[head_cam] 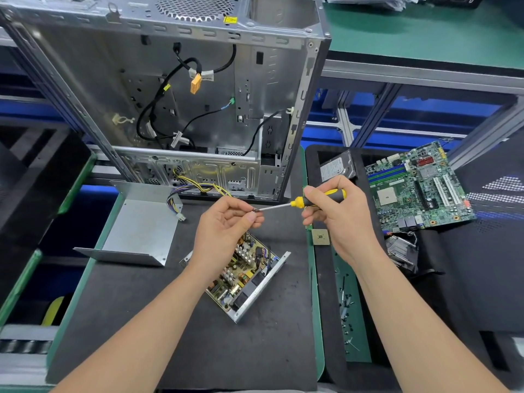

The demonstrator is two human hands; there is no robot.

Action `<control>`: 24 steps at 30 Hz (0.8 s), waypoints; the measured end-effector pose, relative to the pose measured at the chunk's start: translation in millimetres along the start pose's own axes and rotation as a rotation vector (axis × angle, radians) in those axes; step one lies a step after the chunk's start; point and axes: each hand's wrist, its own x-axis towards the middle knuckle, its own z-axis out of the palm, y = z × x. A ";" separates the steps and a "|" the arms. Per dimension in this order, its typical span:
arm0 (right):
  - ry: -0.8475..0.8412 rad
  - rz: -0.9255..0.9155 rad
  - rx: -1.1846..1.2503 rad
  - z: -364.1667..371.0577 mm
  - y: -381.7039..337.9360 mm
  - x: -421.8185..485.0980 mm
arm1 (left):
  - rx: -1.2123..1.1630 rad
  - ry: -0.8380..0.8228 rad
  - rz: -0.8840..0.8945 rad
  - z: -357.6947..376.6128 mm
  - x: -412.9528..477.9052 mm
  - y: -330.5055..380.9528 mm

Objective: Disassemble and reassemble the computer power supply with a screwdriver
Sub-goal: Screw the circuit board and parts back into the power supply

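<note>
**At close range: midway through the job**

On the mat lay the opened power supply; above it the left hand pinched a likely screw to the screwdriver tip, the right hand gripping its handle steady; beyond stood the case.

I'm at an electronics workshop bench: a gutted computer case, a bare motherboard, loose screws on green mats, aluminium framing behind.

I see bare mat on the near side of the opened power supply, so there's room to pass. Far side is blocked: cover left, case behind, cables strung between. Loose screws litter the right strip.
</note>
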 end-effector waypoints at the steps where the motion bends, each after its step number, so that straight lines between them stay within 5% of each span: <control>1: -0.012 -0.003 0.016 0.0 0.2 -0.3 | -0.007 0.007 -0.004 0.1 0.5 0.0; 18: 0.004 0.006 0.056 -6.3 -1.8 0.9 | 0.020 -0.055 -0.083 -6.5 2.3 -1.8; 22: 0.040 -0.023 -0.081 -16.7 -5.4 2.3 | 0.526 -0.066 0.011 -11.7 4.5 -4.2; 24: 0.041 -0.047 -0.212 -19.7 -5.0 2.1 | 0.831 -0.198 0.077 -10.1 3.7 -7.4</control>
